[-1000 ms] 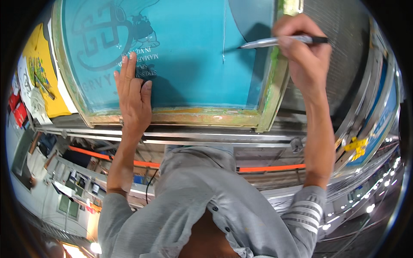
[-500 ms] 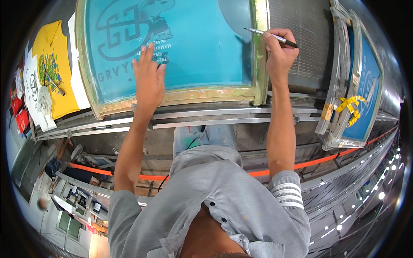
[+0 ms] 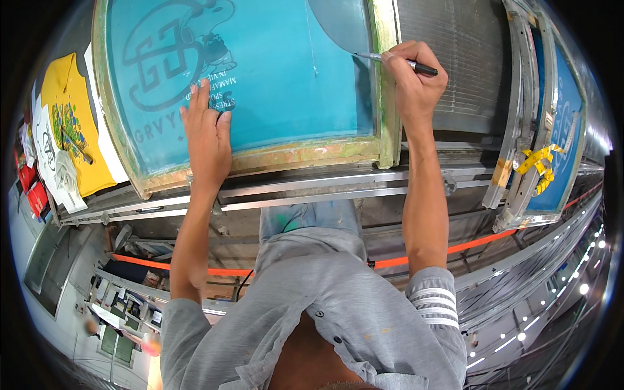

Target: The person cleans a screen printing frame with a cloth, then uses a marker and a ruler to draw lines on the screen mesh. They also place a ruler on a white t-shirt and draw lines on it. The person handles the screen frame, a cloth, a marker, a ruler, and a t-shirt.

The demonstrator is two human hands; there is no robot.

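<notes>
1 yellow shirt (image 3: 97,166) lies at the left of the picture, overlapped by a white garment (image 3: 44,120) on its outer side. Next, from the upper left to the upper middle, comes the framed blue screen (image 3: 279,104), with a dark round design (image 3: 159,55) and lettering toward its left.

The left hand (image 3: 208,140) lies palm down over the design's lower right part, holding nothing; its forearm rises from the lower left and crosses the screen's near rail. The fingers are stretched toward the top of the picture, 2 of them close together, with the thumb apart from them at the right. Right of this hand, a thin white line (image 3: 312,49) runs down the upper middle of the blue.

The pen (image 3: 372,56) slants in from the right, its tip at the edge of the curved grey patch near the screen's right rail; whether it touches the mesh I cannot tell. The step in hand looks like pen work along that edge. A stroke there would call for a steady tip, light pressure and a screen held from shifting.

The right hand (image 3: 419,81) has its fingers clamped on the pen in a writing grip, over and beside the right rail, forearm nearly vertical. Beyond it lie the dark ribbed table (image 3: 455,71) and, at the far right, a yellow tape measure (image 3: 543,162) on another screen.
</notes>
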